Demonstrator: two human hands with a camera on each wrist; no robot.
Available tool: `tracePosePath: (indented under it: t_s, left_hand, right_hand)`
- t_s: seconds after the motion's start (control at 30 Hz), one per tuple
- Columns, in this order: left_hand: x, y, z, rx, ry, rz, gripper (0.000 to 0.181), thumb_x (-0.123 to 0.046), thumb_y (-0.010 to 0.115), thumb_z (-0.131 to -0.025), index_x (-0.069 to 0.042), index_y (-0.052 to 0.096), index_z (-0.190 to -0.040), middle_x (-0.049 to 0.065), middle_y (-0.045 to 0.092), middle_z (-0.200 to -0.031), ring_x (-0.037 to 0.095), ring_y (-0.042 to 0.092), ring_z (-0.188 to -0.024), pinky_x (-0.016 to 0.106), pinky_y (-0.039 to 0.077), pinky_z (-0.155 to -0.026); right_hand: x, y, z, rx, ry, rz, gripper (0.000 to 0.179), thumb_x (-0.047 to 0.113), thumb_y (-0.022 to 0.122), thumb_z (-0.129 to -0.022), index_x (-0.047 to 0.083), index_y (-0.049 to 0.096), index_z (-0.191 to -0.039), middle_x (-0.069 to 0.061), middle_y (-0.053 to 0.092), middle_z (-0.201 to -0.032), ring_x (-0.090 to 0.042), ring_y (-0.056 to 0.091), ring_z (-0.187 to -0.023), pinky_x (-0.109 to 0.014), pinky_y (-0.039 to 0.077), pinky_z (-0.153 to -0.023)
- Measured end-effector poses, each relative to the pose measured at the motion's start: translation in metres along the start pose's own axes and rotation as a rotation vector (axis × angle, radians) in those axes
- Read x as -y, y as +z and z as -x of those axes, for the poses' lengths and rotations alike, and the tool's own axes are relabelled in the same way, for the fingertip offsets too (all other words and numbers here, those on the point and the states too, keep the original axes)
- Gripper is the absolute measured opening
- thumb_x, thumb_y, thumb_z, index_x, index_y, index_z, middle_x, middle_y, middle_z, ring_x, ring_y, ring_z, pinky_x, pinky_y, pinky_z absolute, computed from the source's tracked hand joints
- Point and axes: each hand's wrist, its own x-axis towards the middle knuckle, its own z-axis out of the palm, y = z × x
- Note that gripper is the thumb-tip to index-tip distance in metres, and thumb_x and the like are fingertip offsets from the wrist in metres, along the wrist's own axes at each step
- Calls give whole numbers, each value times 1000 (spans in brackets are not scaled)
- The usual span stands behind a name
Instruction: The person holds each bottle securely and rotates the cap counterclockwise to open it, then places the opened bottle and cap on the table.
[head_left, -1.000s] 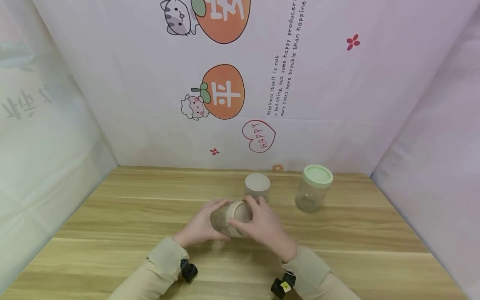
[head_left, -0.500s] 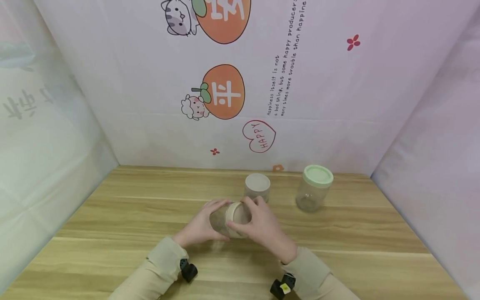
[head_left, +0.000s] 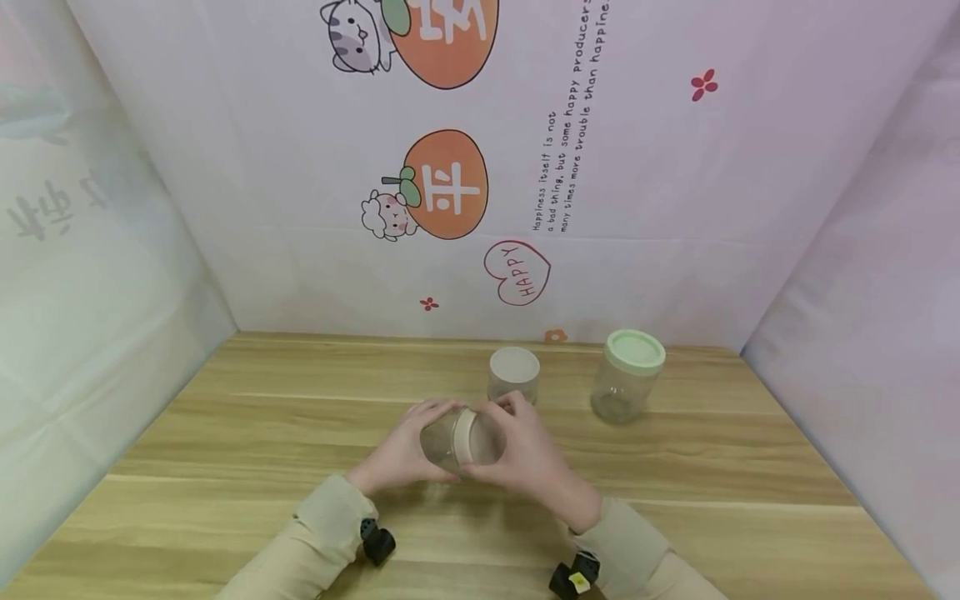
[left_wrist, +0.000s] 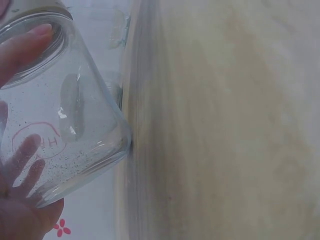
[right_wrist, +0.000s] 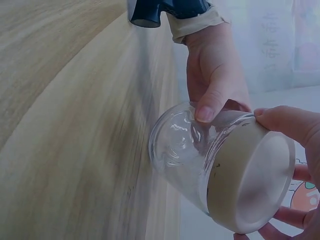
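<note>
A clear glass jar (head_left: pixel 437 442) with a cream lid (head_left: pixel 463 435) lies tilted, its lid end towards the right. My left hand (head_left: pixel 401 450) holds the glass body, thumb and fingers on opposite sides. Around the lid's rim, my right hand (head_left: pixel 534 458) grips with thumb and fingers; the right wrist view shows the lid (right_wrist: pixel 250 182) fitted on the jar. Seen from the left wrist, the jar's base edge (left_wrist: pixel 117 145) is close to the tabletop, and the glass looks to hold nothing but small specks. Part of the lid is hidden by the right hand.
Just behind the hands stands a jar with a whitish lid (head_left: pixel 514 367), partly covered by the right fingers. Further right is a clear jar with a green lid (head_left: pixel 630 375). A printed cloth (head_left: pixel 637 283) backs the wooden table (head_left: pixel 300 392), with cloth at both sides.
My right hand has turned on the lid: its thumb has slid down from the lid's left side to the lower rim. The left hand and the glass body have stayed nearly still.
</note>
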Motion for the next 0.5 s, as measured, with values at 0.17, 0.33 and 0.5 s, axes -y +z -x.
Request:
tracePosePath:
  t_s: [0.17, 0.33, 0.5]
  left_hand:
    - [0, 0, 0, -4, -5, 0, 91, -24, 90, -59, -16, 46, -139, 5, 46, -140, 29, 38, -131, 55, 35, -105]
    - [0, 0, 0, -2, -2, -4, 91, -24, 90, -60, -17, 47, -139, 4, 46, -140, 29, 37, -131, 55, 36, -104]
    - [0, 0, 0, -3, 8, -5, 91, -25, 90, -60, -16, 46, -139, 4, 46, -140, 29, 38, -131, 55, 37, -104]
  right_hand:
    - [-2, 2, 1, -20, -72, 6, 73, 29, 91, -57, 16, 61, -122, -11, 51, -113, -28, 53, -105, -44, 51, -87]
    - [-7, 4, 3, -32, -165, 40, 74, 28, 91, -58, 15, 60, -124, -12, 51, -113, -27, 54, -104, -43, 52, -85]
    - [-12, 5, 4, -75, -261, 61, 75, 26, 92, -56, 13, 60, -123, -13, 51, -113, -27, 53, -104, -43, 52, -83]
